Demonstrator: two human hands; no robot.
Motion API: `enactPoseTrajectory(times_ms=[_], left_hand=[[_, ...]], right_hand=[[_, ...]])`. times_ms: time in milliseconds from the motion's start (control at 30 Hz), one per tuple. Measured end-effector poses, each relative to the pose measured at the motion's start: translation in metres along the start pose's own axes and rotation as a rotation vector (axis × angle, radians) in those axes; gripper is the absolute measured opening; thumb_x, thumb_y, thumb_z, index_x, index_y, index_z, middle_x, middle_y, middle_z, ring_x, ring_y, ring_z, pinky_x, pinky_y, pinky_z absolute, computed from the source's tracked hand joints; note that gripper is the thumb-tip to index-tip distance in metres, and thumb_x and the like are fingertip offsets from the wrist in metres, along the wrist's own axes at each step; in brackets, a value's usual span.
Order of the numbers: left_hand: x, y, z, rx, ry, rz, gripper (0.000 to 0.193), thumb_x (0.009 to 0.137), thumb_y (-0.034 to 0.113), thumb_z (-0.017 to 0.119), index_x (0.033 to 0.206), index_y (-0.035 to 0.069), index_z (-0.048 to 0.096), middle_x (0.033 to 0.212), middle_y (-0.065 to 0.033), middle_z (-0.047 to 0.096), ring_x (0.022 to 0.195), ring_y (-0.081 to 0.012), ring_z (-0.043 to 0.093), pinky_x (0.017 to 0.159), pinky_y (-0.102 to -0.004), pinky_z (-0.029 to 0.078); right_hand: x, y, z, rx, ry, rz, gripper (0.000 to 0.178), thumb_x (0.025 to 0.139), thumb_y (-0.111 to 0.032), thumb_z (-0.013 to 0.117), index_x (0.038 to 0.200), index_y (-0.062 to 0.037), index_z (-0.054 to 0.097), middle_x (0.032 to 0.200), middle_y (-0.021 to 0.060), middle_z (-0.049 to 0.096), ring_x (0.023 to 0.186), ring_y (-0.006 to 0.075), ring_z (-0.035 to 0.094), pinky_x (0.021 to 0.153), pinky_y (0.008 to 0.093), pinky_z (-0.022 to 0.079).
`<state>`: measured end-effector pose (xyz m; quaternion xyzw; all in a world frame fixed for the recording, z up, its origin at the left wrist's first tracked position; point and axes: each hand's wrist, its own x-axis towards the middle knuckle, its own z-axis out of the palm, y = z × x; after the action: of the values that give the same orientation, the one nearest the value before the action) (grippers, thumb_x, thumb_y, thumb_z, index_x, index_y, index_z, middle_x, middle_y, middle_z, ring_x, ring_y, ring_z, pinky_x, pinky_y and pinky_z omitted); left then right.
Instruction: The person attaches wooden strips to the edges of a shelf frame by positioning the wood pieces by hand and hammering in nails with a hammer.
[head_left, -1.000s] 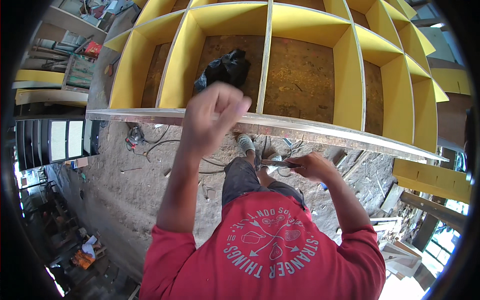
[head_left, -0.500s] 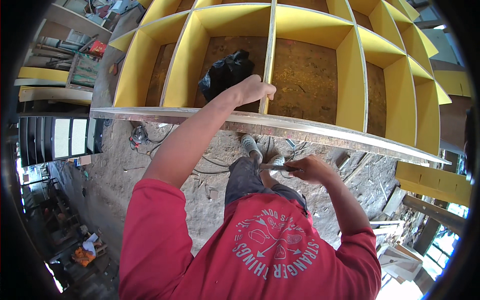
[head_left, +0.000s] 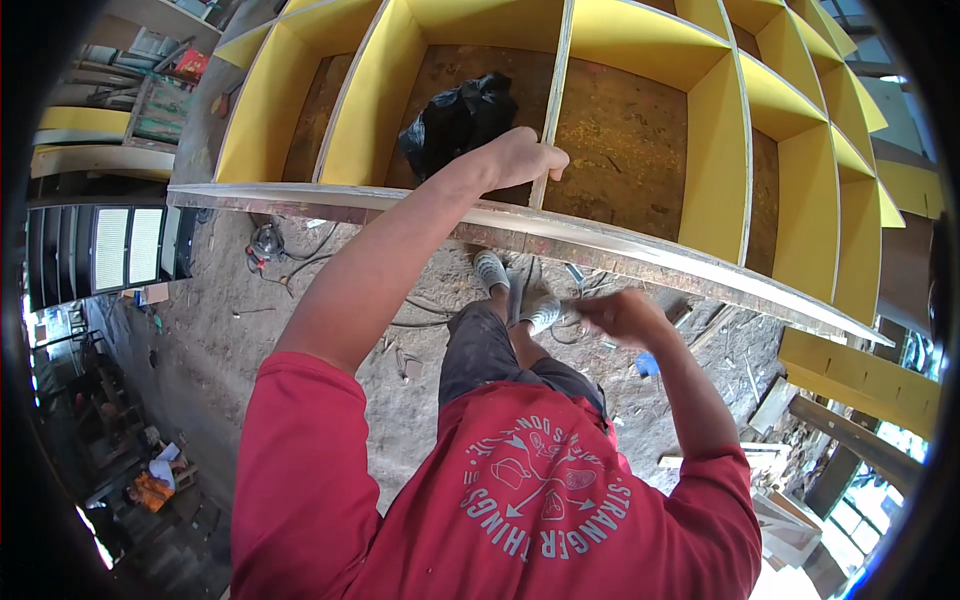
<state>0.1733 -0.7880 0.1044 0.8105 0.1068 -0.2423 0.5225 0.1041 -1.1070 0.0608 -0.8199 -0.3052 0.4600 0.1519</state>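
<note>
My left hand (head_left: 525, 160) is closed round the front end of an upright divider (head_left: 557, 90) in a yellow wooden grid. Its thumb side is against the edge, just above the pale front board (head_left: 400, 200). Close behind the hand, a crumpled black plastic bag (head_left: 455, 125) lies in the compartment left of that divider. My right hand (head_left: 628, 318) is in front of the board, lower and to the right, with its fingers curled. It grips what looks like a hammer (head_left: 515, 297), smeared by motion, over my feet.
The grid rests on a stained wooden worktop (head_left: 620, 140). A power tool (head_left: 267, 243) and cables lie on the dirt floor at left. A blue object (head_left: 647, 364) is on the floor near my right forearm. Yellow boards (head_left: 860, 378) stand at the right.
My right hand has moved slightly up, and the hammer has swung up, now blurred. My left hand stays on the divider. The whole view has shifted a little.
</note>
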Motion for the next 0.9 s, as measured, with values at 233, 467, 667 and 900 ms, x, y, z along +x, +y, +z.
enactPoseTrajectory(times_ms=[233,467,667,900], left_hand=[[0.004,-0.004,0.002,0.032,-0.011,0.01,0.041,0.078,0.036,0.068,0.085,-0.003,0.079,0.083,-0.0188,0.07,0.086,-0.027,0.065,0.081,-0.0367,0.047],[0.003,-0.005,0.002,0.059,0.021,0.017,0.04,0.078,0.036,0.067,0.087,-0.001,0.079,0.081,-0.0206,0.071,0.085,-0.0295,0.066,0.085,-0.0383,0.05],[0.001,0.002,0.003,0.073,0.011,0.001,0.039,0.079,0.036,0.066,0.085,-0.001,0.078,0.078,-0.0192,0.068,0.084,-0.0301,0.065,0.084,-0.0387,0.049],[0.007,-0.009,0.003,0.063,0.023,0.03,0.04,0.078,0.037,0.066,0.083,0.0,0.077,0.08,-0.0199,0.068,0.084,-0.0307,0.064,0.086,-0.0384,0.048]], right_hand=[[0.002,0.006,0.004,-0.148,-0.188,-0.066,0.034,0.099,-0.046,0.07,0.133,-0.0434,0.072,0.104,0.0098,0.079,0.092,0.032,0.076,0.083,0.0464,0.059],[-0.002,-0.007,0.004,-0.131,-0.222,-0.089,0.038,0.098,-0.048,0.073,0.136,-0.0417,0.072,0.105,0.0102,0.079,0.088,0.0322,0.076,0.081,0.0464,0.058],[0.006,-0.004,-0.001,-0.018,0.101,0.05,0.036,0.1,-0.045,0.07,0.137,-0.0421,0.071,0.101,0.0108,0.079,0.087,0.0303,0.076,0.083,0.0445,0.059],[0.01,0.012,-0.001,0.17,0.078,0.057,0.032,0.101,-0.042,0.069,0.133,-0.0364,0.075,0.106,0.0105,0.079,0.09,0.0322,0.076,0.081,0.0454,0.057]])
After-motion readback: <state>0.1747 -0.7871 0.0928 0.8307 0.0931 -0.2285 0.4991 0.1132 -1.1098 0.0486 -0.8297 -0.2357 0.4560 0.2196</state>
